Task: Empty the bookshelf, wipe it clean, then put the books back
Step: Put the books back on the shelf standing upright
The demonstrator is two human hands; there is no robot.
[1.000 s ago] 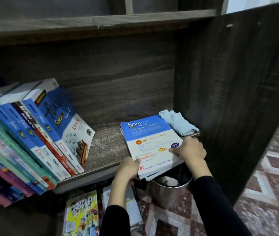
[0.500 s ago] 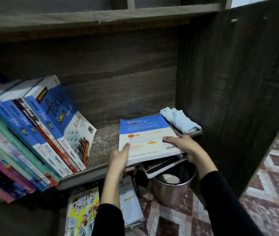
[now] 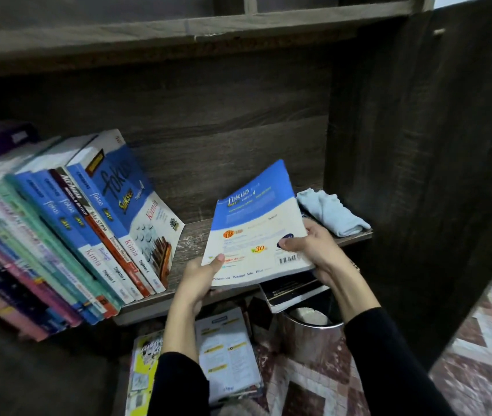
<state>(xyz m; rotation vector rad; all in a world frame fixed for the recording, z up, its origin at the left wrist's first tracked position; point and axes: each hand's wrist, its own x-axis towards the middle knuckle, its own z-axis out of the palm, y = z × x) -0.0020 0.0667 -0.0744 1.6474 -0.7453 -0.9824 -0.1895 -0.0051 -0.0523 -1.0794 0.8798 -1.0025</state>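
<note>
A blue and white "fokus" book (image 3: 253,226) is tilted up off the dark wooden shelf (image 3: 193,235), back cover facing me. My left hand (image 3: 199,276) grips its lower left corner and my right hand (image 3: 313,247) holds its right edge. Below it a dark-covered book (image 3: 292,288) still lies at the shelf's front edge, sticking out. A row of leaning books (image 3: 67,229) fills the shelf's left part. A pale blue cloth (image 3: 331,214) lies folded in the right back corner of the shelf.
Under the shelf edge stands a shiny metal bin (image 3: 310,334) on the patterned floor. Loose books (image 3: 226,352) and a yellow comic-style book (image 3: 145,370) lie on the floor beside it. The bookcase side panel (image 3: 418,175) rises at the right.
The top fokus book has been lifted from the flat stack and tilted upward toward standing. Both hands rose with it, uncovering the dark book beneath.
</note>
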